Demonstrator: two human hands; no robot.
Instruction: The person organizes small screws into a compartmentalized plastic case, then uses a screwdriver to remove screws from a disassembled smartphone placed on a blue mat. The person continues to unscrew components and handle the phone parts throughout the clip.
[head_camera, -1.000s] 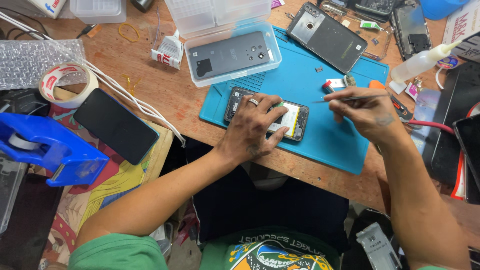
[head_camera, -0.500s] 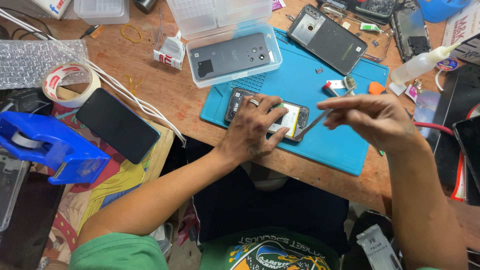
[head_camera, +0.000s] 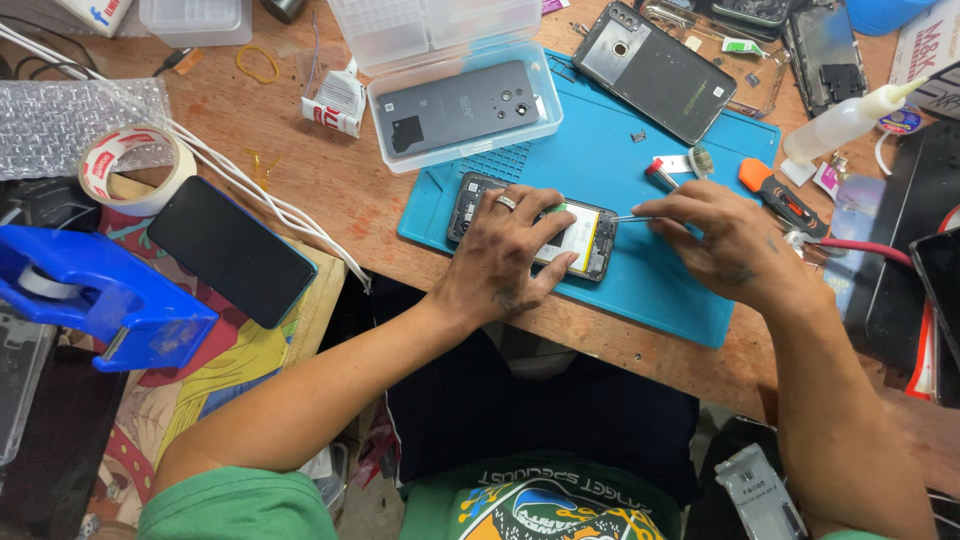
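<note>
Left hand (head_camera: 510, 245) lies spread flat, pressing down the opened black phone (head_camera: 533, 226) on the blue mat (head_camera: 640, 280). Right hand (head_camera: 725, 240) pinches a thin metal tool (head_camera: 632, 218), tip at the phone's edge.

The left hand (head_camera: 507, 250) covers the middle of the opened phone (head_camera: 585, 240), hiding most of its insides. The tool's handle disappears inside the right hand (head_camera: 725, 240); only a thin tip (head_camera: 628, 218) shows. At the far-right edge, a blue container (head_camera: 885, 12) is cut off.

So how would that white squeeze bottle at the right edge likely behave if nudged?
The squeeze bottle lies on its side, so it would probably roll. It looks like soft plastic, likely light and yielding. Its tapered nozzle would probably make it roll in a curve.
</note>
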